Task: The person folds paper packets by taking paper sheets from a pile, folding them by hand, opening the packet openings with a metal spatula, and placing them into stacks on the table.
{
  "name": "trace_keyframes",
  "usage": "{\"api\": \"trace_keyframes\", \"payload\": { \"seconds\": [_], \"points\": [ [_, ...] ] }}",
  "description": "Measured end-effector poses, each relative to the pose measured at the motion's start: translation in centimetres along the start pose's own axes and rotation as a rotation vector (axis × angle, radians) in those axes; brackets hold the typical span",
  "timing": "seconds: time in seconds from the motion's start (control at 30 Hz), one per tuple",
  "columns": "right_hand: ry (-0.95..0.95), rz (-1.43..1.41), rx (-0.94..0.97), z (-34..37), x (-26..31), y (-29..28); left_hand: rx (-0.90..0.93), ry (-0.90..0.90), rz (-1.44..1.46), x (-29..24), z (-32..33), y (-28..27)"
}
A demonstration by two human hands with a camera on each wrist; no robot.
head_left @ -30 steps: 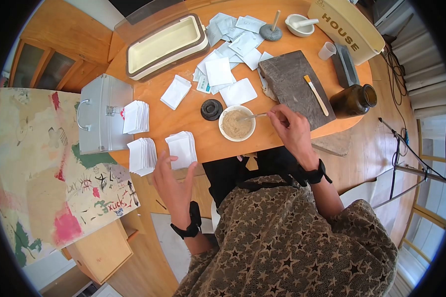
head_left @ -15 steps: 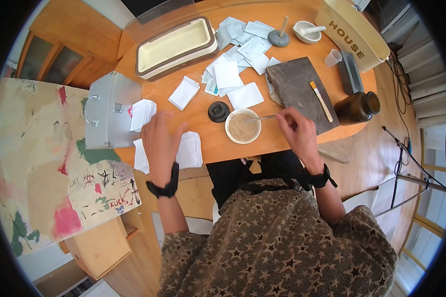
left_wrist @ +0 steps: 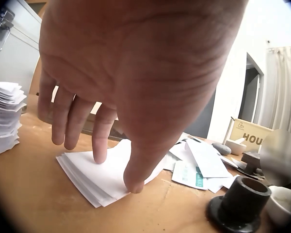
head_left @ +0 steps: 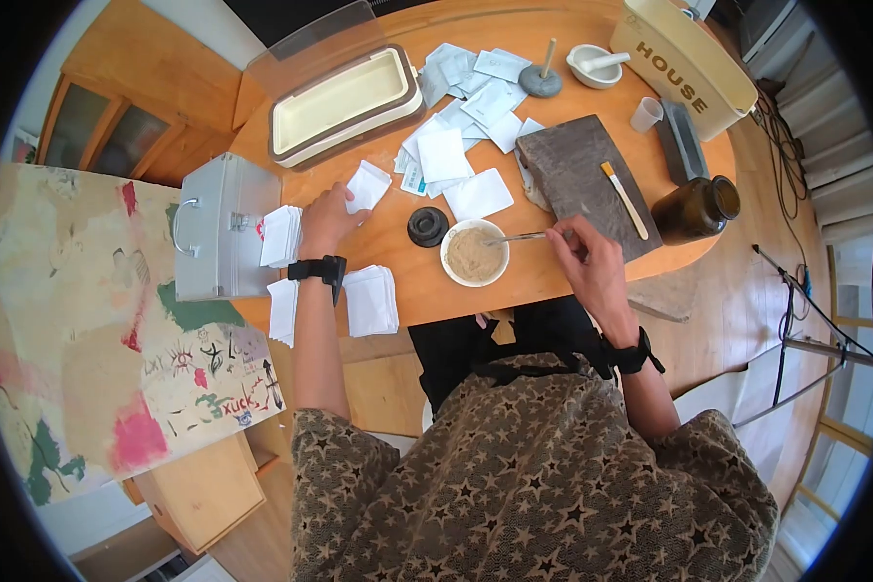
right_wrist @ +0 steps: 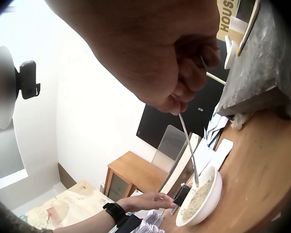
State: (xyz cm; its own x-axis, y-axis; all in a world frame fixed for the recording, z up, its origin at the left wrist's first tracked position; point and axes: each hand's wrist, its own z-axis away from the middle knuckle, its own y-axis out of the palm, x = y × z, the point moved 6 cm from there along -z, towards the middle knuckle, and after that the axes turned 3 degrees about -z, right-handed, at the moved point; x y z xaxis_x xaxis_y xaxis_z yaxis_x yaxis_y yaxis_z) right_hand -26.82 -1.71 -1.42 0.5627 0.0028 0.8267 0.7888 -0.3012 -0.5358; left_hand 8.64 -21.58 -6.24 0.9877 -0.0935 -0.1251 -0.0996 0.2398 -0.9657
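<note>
My left hand (head_left: pixel 328 221) is over the near end of a small stack of white papers (head_left: pixel 369 184). In the left wrist view the fingers (left_wrist: pixel 101 141) reach down over that stack (left_wrist: pixel 89 174), thumb at its near edge, fingers spread and fairly straight. My right hand (head_left: pixel 592 264) pinches the handle of a thin metal spoon (head_left: pixel 522 237), whose far end is in a white bowl (head_left: pixel 475 281) of beige powder. From the right wrist view, the right hand (right_wrist: pixel 160 63) has its fingers curled round the handle, and the bowl (right_wrist: pixel 214 194) sits below.
A black ring-shaped piece (head_left: pixel 427 226) sits left of the bowl. Paper stacks (head_left: pixel 371 301) lie near the front edge beside a silver case (head_left: pixel 209 233). Beyond are loose packets (head_left: pixel 485 102), a cream tray (head_left: pixel 344 102), a dark slab (head_left: pixel 582 165) with a brush and a brown jar (head_left: pixel 694 211).
My left hand has moved from the near edge, past the front stacks, forward to the small white stack. My right hand stays by the bowl, still pinching the spoon.
</note>
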Motion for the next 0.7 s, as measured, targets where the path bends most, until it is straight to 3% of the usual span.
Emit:
{"api": "trace_keyframes", "payload": {
  "seconds": [0.47,0.7],
  "points": [
    [-0.008,-0.015,0.006,0.0,-0.1,0.2,-0.121,0.041,-0.064,-0.7,1.6,-0.9],
    [0.0,-0.03,-0.014,0.1,-0.2,0.0,-0.292,0.112,0.004,-4.2,6.8,-4.7]
  ]
}}
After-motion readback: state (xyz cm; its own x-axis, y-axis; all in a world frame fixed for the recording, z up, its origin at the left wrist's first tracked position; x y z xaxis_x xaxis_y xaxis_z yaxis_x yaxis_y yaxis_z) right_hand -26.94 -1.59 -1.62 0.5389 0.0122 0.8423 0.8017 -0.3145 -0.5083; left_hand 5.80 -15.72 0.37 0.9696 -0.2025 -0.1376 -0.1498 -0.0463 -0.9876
